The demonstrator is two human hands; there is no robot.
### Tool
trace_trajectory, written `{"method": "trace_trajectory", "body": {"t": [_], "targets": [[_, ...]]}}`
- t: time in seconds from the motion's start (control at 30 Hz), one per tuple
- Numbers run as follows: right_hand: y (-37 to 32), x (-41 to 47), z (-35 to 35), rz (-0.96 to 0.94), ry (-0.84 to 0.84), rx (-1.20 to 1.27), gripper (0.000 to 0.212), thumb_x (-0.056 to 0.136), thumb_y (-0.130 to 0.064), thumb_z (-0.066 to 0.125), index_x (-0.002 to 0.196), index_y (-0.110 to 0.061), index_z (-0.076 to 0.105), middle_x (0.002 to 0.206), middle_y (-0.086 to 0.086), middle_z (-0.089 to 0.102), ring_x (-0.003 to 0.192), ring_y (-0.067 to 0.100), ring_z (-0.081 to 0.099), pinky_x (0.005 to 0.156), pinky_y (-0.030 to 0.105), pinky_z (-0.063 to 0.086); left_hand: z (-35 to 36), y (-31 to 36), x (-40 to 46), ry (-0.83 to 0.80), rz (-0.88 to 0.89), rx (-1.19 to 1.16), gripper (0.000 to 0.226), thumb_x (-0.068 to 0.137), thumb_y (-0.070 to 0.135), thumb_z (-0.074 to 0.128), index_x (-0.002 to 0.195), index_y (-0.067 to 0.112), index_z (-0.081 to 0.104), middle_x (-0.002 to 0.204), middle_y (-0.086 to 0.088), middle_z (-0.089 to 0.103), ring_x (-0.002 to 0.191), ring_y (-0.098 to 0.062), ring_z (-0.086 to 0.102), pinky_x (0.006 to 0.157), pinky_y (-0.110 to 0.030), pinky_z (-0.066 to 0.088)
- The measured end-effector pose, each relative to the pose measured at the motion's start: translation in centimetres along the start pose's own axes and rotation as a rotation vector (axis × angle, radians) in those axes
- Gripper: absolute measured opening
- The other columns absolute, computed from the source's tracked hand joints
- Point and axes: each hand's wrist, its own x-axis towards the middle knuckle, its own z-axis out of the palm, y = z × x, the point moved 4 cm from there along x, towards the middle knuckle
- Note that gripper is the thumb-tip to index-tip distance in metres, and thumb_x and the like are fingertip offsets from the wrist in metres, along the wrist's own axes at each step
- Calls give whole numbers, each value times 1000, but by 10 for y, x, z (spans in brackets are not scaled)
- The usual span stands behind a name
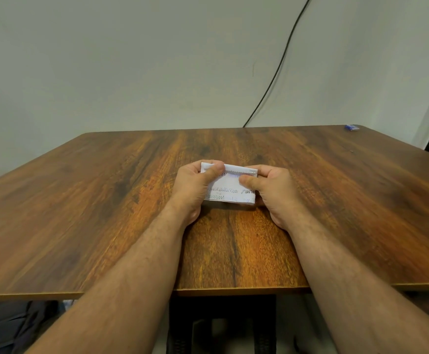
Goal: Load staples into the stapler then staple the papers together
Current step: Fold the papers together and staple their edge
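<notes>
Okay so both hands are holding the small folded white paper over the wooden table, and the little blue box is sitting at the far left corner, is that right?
Not quite. The head view shows the small blue box at the far right corner of the brown wooden table, not the left. The rest holds: the left hand and the right hand both hold the small folded white paper over the table.

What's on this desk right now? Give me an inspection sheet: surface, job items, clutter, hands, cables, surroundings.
Surface: wooden table, mostly bare.
Job's things: small stack of papers with scribbled lines, held over the table's middle; no stapler seen.
Clutter: small blue box at the far right corner, contents not readable.
Grippers: left hand and right hand both pinch the papers, thumbs on top.
Cables: black cable runs down the wall behind the table.
Surroundings: plain pale wall; dark shapes under the table, unclear.
</notes>
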Motion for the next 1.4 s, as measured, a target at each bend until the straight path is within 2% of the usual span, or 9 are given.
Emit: {"method": "trace_trajectory", "body": {"t": [0.17,0.5,0.7,0.87,0.93,1.1,1.2,1.27,1.4], "targets": [[-6,-5,1,-55,15,-51,10,90,-30,75,91,-23,81,85,4,80,86,30,77,76,46,59,1,0,0,17,39,68,4,90,12,70,92,9,71,87,-14,77,78,-25,74,72,-40,59],[-9,-6,-2,-30,48,-1,8,87,-17,78,82,-22,81,82,7,81,84,32,78,86,57,60,4,0,-2,-16,19,72,14,96,15,62,101,5,70,85,-12,78,74,-22,75,62,-32,58],[-8,-5,-2,-33,56,19,7,85,-14,80,89,-19,82,85,7,81,84,28,78,87,55,61,5,1,-3,-13,26,65,19,99,22,58,99,7,71,88,-14,77,78,-24,75,69,-36,60],[-7,-3,2,-51,54,-96,5,83,-24,82,83,-29,82,81,-4,81,83,18,78,89,47,61,1,0,1,92,-10,42,32,102,31,52,95,7,71,84,-14,77,72,-24,74,67,-37,59],[-7,-3,2,-46,51,-99,3,82,-25,82,82,-28,82,81,-3,81,82,18,78,84,44,62,0,0,0,87,0,43,32,102,31,51,96,7,72,85,-14,77,72,-24,74,69,-39,58],[-8,-10,5,41,-77,8,13,90,-21,75,96,-10,79,80,11,80,67,25,72,51,30,56,-1,2,1,120,63,-41,31,103,30,50,99,6,69,97,-21,75,82,-31,73,79,-47,57],[-7,-9,6,61,-46,14,13,93,-14,71,102,-7,77,80,12,79,60,24,70,44,24,55,0,3,1,84,58,-51,22,102,25,53,101,11,70,96,-16,75,83,-26,73,76,-44,58],[-5,-6,3,49,5,-20,9,94,-15,70,99,-11,77,78,12,79,59,25,71,43,25,53,2,2,0,6,21,-33,17,99,14,58,110,12,69,101,-14,75,88,-27,72,80,-44,59],[-3,-4,1,20,43,-41,9,95,-17,69,99,-14,77,79,11,79,60,23,71,46,27,53,4,2,-2,-64,0,-12,30,92,-6,58,120,0,64,107,-19,74,92,-31,73,77,-38,61]]}}
